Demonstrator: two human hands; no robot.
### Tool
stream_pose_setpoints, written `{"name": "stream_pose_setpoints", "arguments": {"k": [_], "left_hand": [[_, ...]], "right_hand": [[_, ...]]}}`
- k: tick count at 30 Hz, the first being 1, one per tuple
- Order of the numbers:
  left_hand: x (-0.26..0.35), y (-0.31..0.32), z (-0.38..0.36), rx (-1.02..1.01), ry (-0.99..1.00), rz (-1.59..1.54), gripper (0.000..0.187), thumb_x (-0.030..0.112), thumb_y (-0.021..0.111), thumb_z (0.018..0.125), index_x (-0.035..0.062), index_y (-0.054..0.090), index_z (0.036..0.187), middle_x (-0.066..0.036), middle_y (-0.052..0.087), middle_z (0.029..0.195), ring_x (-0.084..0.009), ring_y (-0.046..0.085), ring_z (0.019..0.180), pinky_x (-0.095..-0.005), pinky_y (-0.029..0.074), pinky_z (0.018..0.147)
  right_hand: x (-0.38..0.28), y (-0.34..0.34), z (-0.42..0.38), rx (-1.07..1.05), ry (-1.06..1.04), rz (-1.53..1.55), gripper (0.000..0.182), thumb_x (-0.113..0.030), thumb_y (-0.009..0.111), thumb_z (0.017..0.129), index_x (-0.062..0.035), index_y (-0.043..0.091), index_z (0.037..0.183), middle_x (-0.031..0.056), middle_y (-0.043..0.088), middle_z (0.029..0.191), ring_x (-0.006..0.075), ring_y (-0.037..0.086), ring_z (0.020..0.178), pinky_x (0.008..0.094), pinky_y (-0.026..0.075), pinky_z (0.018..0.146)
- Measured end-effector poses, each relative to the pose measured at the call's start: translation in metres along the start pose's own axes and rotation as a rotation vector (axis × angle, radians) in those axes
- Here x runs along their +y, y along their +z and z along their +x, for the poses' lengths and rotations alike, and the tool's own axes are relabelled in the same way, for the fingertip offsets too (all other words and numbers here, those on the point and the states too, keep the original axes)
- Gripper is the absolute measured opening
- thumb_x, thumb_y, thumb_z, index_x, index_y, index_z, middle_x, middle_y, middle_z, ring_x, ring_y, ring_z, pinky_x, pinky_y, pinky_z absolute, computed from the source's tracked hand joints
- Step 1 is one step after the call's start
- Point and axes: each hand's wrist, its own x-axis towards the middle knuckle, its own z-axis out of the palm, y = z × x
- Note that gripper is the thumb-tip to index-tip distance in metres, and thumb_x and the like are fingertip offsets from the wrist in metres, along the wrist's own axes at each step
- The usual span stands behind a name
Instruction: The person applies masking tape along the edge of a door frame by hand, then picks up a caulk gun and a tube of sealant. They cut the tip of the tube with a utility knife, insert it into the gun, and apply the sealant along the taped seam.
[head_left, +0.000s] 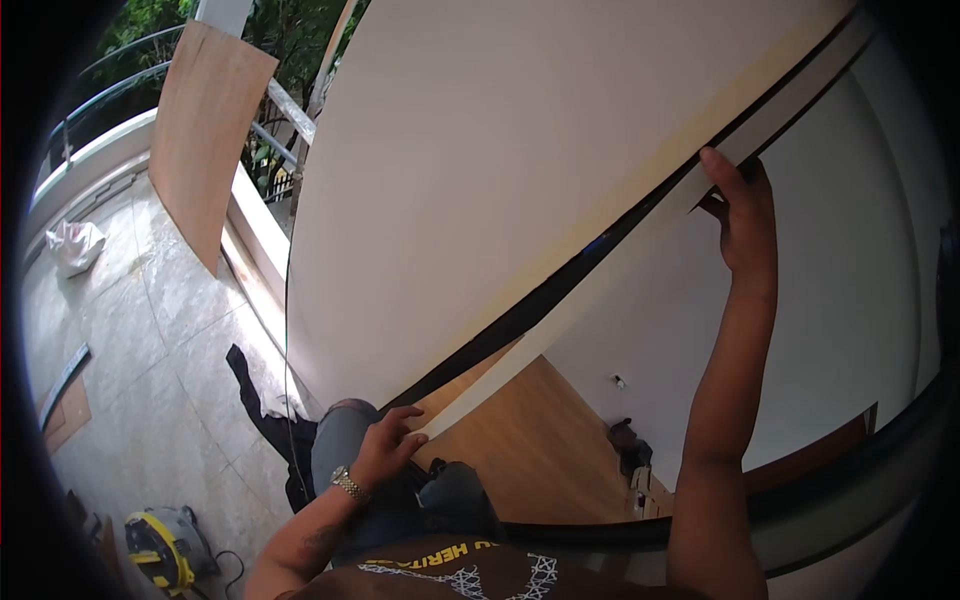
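Running slantwise from lower left to upper right, a long, narrow, cream-coloured strip (570, 305) of uncertain material stretches between both hands, its long axis nearly following the black edge band (515, 320) of a large, flat, off-white panel (480, 180). The left hand (392, 445) has its grip pinched on the strip's lower end, fingers and thumb together, just beside a bent knee in blue-grey trousers (345, 430). From this grip the strip leads up and to the right. The right hand (742, 205) reaches well apart, its grip clamped much higher on the strip, thumb on the near face and fingers behind; from there the length drops down and leftward. The black edge band shows widest around mid-length and narrows towards the right hand; whether strip and panel touch there, I cannot tell.
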Motion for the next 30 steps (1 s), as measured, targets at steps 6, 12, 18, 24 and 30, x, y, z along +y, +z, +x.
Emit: {"name": "stream_pose_setpoints", "arguments": {"k": [6, 12, 18, 24, 30], "left_hand": [[0.004, -0.003, 0.018, 0.013, -0.237, -0.118, 0.042, 0.019, 0.069, 0.095, 0.0062, 0.054, 0.133, -0.012, 0.071, 0.075, -0.0215, 0.068, 0.065, -0.0368, 0.053, 0.066], [0.010, 0.016, 0.079, 0.173, -0.253, 0.244, 0.030, 0.027, 0.068, 0.093, 0.0071, 0.064, 0.115, -0.014, 0.069, 0.070, -0.0330, 0.068, 0.068, -0.0406, 0.053, 0.065], [0.023, 0.020, 0.082, 0.169, -0.332, 0.316, 0.025, 0.031, 0.071, 0.088, 0.0078, 0.071, 0.098, -0.015, 0.072, 0.077, -0.0353, 0.070, 0.078, -0.0454, 0.053, 0.072], [0.027, 0.019, 0.084, 0.176, -0.372, 0.277, 0.025, 0.030, 0.072, 0.087, 0.0073, 0.071, 0.098, -0.016, 0.072, 0.080, -0.0360, 0.070, 0.080, -0.0451, 0.054, 0.072], [0.023, 0.022, 0.085, 0.200, -0.346, 0.300, 0.026, 0.031, 0.072, 0.086, 0.0078, 0.072, 0.098, -0.016, 0.072, 0.080, -0.0364, 0.070, 0.080, -0.0456, 0.054, 0.073]], "right_hand": [[0.003, 0.004, -0.003, 0.051, 0.092, -0.039, 0.080, -0.046, 0.081, 0.082, 0.0033, 0.051, 0.138, 0.0135, 0.057, 0.130, 0.0250, 0.054, 0.122, 0.0414, 0.044, 0.105], [0.009, -0.003, 0.003, 0.083, 0.112, -0.051, 0.091, -0.048, 0.083, 0.079, 0.0010, 0.046, 0.146, 0.0127, 0.053, 0.138, 0.0266, 0.049, 0.128, 0.0432, 0.040, 0.107], [0.008, -0.001, 0.001, 0.098, 0.082, -0.055, 0.083, -0.046, 0.083, 0.081, -0.0011, 0.051, 0.143, 0.0094, 0.054, 0.138, 0.0232, 0.050, 0.128, 0.0412, 0.041, 0.106], [0.011, -0.001, 0.002, 0.119, 0.060, -0.049, 0.080, -0.046, 0.082, 0.081, -0.0017, 0.053, 0.141, 0.0099, 0.056, 0.137, 0.0229, 0.051, 0.126, 0.0404, 0.041, 0.106], [0.012, 0.000, 0.001, 0.146, 0.068, -0.060, 0.078, -0.045, 0.082, 0.082, -0.0017, 0.054, 0.141, 0.0106, 0.056, 0.137, 0.0231, 0.051, 0.127, 0.0402, 0.042, 0.106]]}}
